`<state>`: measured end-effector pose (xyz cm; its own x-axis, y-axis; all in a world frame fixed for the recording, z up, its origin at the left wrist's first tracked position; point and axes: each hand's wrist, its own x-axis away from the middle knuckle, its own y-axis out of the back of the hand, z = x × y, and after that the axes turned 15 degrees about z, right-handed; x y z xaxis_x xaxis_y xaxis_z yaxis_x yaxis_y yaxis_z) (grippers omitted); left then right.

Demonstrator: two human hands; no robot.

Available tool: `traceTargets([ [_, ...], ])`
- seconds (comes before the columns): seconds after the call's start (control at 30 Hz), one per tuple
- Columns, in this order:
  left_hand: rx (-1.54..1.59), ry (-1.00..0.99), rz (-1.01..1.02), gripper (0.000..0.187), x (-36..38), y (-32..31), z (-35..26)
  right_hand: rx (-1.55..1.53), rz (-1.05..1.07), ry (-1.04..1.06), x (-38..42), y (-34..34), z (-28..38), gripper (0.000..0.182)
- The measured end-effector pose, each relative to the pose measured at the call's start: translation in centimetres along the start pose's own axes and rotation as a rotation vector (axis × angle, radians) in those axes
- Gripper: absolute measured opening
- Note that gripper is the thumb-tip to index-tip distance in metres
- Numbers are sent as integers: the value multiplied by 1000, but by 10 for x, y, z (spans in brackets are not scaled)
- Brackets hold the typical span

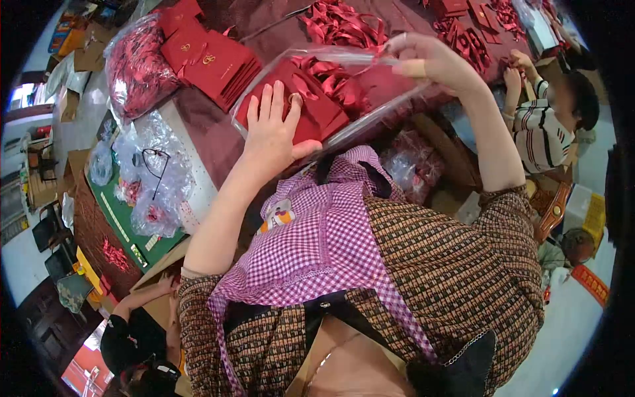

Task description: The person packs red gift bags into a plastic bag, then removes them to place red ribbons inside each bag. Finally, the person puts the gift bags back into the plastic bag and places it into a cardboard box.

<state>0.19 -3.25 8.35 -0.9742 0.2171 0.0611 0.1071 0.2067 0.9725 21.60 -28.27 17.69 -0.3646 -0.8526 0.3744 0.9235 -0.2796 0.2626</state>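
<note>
The left hand [274,132] lies flat, fingers spread, on a stack of red paper bags [311,99] inside a clear plastic bag [370,119], pressing them down so they stay squared. The right hand [430,61] pinches the plastic's upper edge between fingertips and lifts it, holding the mouth open. All of this rests at the near edge of the tabletop [211,149] (draped in dark red cloth). Loose red ribbons [340,26] and 1 more pile of red bags [211,63] lie beyond; another person [549,126] sits to the right.
</note>
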Motion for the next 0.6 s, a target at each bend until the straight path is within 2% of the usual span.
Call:
traceTargets([
  [0.03, -10, 8, 7, 92, -1, -2, 0, 21, -17, 53, -1, -3, 15, 27],
  [0.1, -4, 28, 27, 91, -4, 0, -2, 202, -186, 86, -10, -7, 29, 26],
  [0.13, -9, 40, 45, 91, -4, 2, -3, 470, -304, -59, -5, -15, 48, 24],
  [0.2, -7, 92, 123, 90, -9, 6, -5, 951, -635, 422, -13, -32, 63, 25],
  [0.23, -12, 72, 100, 91, -11, 0, -2, 918, -589, 589, -19, -45, 76, 25],
  [0.27, -19, 52, 75, 92, -11, -5, 1, 500, -384, 556, -17, -74, 91, 26],
  [0.3, -34, 95, 124, 92, -13, -5, -2, 465, -173, 725, -24, -92, 96, 26],
  [0.33, 41, 115, 286, 93, -18, 5, -2, 374, -35, 685, -28, -113, 93, 27],
  [0.37, 136, 36, 86, 91, -21, -29, 10, 312, 118, 677, -40, -126, 86, 29],
  [0.4, -96, 80, 14, 86, -16, -17, 3, 456, 41, 686, -54, -136, 74, 29],
  [0.43, -60, 101, 29, 83, -17, -15, 0, 599, -39, 695, -69, -143, 58, 30],
  [0.47, -23, 122, 42, 81, -20, -11, -4, 649, -28, 645, -84, -139, 36, 33],
  [0.5, 181, 91, 122, 80, -16, 11, -9, 695, -61, 630, -93, -137, 18, 34],
  [0.57, -199, 86, 36, 81, -19, -17, -1, 735, -49, 539, -99, -134, -2, 33],
  [0.6, 110, 95, 65, 85, -15, 4, -9, 773, -75, 535, -99, -133, -12, 35],
])
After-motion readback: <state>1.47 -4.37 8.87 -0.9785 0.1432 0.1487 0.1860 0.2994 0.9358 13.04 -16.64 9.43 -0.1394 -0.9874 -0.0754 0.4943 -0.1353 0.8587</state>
